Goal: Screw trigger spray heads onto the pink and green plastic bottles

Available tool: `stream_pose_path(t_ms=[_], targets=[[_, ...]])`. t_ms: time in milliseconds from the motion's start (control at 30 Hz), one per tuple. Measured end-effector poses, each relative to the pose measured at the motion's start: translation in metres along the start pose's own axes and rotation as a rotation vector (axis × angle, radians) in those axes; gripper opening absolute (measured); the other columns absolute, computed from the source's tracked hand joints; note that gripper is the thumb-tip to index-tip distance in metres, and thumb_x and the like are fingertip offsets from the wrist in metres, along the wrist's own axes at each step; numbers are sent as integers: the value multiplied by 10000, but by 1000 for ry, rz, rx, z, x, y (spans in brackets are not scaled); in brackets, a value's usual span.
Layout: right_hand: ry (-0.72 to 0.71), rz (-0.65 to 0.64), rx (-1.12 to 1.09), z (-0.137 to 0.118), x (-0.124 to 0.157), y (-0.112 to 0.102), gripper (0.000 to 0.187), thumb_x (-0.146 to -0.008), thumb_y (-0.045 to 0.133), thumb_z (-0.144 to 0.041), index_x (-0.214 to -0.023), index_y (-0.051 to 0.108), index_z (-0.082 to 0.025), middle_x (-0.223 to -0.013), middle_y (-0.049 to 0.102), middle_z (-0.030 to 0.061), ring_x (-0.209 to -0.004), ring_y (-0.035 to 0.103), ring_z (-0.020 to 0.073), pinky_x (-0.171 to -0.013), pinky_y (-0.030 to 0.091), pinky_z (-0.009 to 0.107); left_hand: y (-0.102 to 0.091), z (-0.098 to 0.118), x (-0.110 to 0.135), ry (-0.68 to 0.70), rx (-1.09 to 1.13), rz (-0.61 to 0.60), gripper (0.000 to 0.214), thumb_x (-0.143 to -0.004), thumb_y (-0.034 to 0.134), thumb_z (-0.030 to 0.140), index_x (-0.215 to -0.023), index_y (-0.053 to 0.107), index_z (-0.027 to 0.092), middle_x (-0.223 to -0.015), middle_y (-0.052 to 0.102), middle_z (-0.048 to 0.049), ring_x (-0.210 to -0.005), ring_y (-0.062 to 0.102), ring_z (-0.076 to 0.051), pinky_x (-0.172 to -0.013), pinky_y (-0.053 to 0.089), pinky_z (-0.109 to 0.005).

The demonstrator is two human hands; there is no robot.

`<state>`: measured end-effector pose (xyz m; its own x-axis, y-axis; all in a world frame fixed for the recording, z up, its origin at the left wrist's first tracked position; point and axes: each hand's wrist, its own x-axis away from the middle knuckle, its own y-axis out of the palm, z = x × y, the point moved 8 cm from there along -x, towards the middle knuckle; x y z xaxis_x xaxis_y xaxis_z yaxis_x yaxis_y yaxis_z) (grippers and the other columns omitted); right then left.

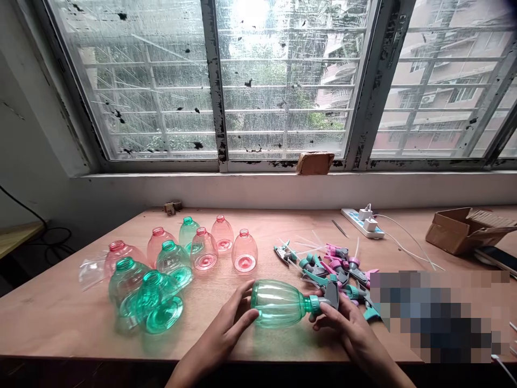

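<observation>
A clear green spray bottle [278, 303] lies on its side near the front edge of the wooden table [60, 312]. My left hand [232, 319] cups its base, fingers curled round it. My right hand [343, 323] grips the grey and teal trigger head [328, 298] at the bottle's neck. Behind my right hand lies a heap of loose trigger sprayers [331, 264] in pink, teal and grey.
Several empty green bottles [153, 293] and pink bottles [218, 245] stand at the left and middle. A power strip [363, 222] with white cables and a cardboard box [460, 229] sit at the back right. A window runs behind the table. A blurred patch covers the right front.
</observation>
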<state>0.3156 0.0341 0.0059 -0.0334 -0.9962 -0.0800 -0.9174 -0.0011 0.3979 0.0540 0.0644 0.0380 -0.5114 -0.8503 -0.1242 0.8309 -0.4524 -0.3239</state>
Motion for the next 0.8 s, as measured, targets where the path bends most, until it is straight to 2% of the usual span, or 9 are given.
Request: stream_pose_path(t_ms=[100,233,333,400,567,700,800], targets=[[-9,3,-20,1,-1,-2,324,-793,875,-411,-1016,778,-198,-894,762,48,-719,721,219,-672,623,363,1,0,1,37,12,-11,642,-975,660,464,-1531,370,330,-1551,492,-94,-1370,527,-322,-1176,423,-494],[-5,-7,-35,2,-1,-3,302,-818,861,-386,-1052,780,-214,-906,762,40,-731,716,205,-684,628,350,0,6,2,118,-33,6,738,-878,788,282,-1493,393,387,-1545,443,-64,-1365,508,-319,-1153,438,-458],[-6,-16,-32,2,-1,-2,316,-822,856,-396,-1061,776,-207,-919,766,48,-754,729,218,-689,630,353,0,12,1,150,-50,18,800,-816,817,192,-1478,419,403,-1548,396,-46,-1404,454,-326,-1145,439,-426],[4,-24,-27,2,0,-1,323,-826,852,-402,-1063,770,-199,-929,774,57,-754,737,226,-694,629,359,2,14,1,141,-63,10,808,-825,791,176,-1495,400,401,-1570,355,-41,-1404,452,-319,-1147,434,-419],[-4,-32,-29,5,-1,-3,295,-830,850,-400,-1041,768,-211,-924,778,47,-745,741,217,-691,626,350,5,11,4,-11,-132,-34,923,-844,797,290,-1582,244,334,-1619,340,-88,-1385,462,-334,-1208,344,-474],[-10,-27,-37,7,-1,-4,282,-827,855,-394,-1040,775,-227,-913,768,30,-738,737,205,-687,626,340,4,9,7,-70,-145,-55,709,-983,595,453,-1591,277,276,-1496,501,-113,-1396,433,-359,-1205,318,-528],[-12,-27,-44,7,0,-4,276,-828,855,-389,-1039,778,-227,-916,766,31,-736,731,201,-679,625,336,3,10,8,-71,-153,-51,670,-993,575,472,-1579,309,285,-1441,543,-99,-1396,435,-352,-1201,326,-513]])
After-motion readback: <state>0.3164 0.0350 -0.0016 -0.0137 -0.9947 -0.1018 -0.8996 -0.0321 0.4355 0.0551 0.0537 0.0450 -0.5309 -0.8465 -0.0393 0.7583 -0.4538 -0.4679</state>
